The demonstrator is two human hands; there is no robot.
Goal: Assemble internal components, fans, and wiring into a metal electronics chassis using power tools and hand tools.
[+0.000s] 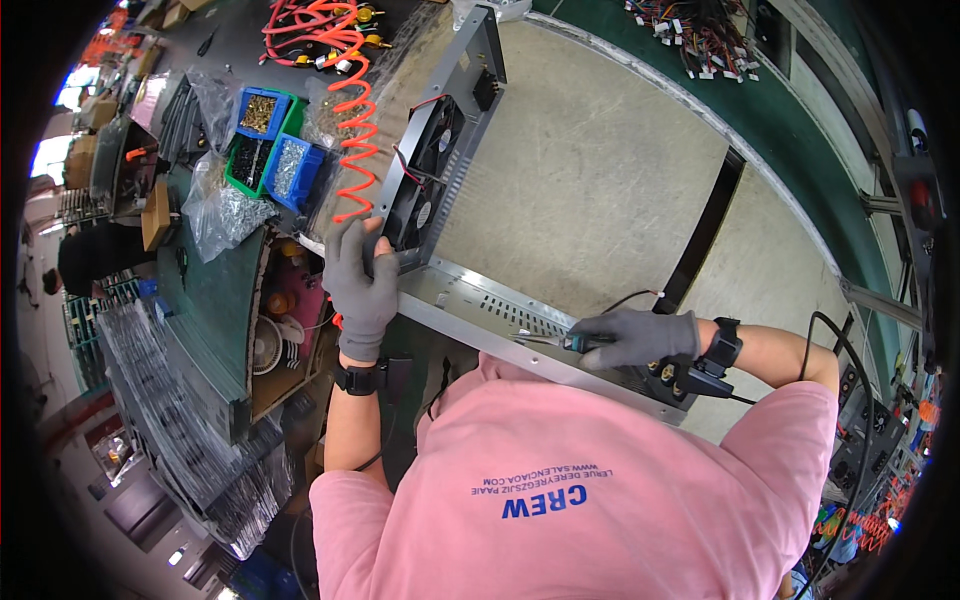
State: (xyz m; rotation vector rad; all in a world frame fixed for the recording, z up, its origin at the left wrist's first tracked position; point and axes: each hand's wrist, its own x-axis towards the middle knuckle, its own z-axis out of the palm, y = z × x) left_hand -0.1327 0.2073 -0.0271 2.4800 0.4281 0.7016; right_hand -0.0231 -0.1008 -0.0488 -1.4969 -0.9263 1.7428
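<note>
Head view: both hands wear grey gloves. The left hand [360, 285] lies against the corner of a metal chassis [490, 325], fingers up along its edge; whether they pinch it or merely steady it, I cannot tell. The right hand [640, 337] is wrapped around a hand tool [575, 342] with a dark and teal handle, its metal end pointing left over the chassis's near wall.

The chassis sits on a pale worktop [600, 170] right in front of the person, its side wall reaching away and carrying 2 dark fans [435, 140] with loose red and black wires.

It looks like stiff, fairly light sheet metal, probably slick under gloves and sharp along the cut edges. The folded corners and plain rims seem the best holds; fan blades and wires look easiest to damage.

Beyond the left hand are an orange coiled hose [360, 150] and 3 small bins [293, 170] of fasteners, 2 blue and 1 green.

For writing, the pink shirt [640, 480] carries bold blue lettering, upside down here, with smaller lines beside it. No label on the chassis can be made out.
</note>
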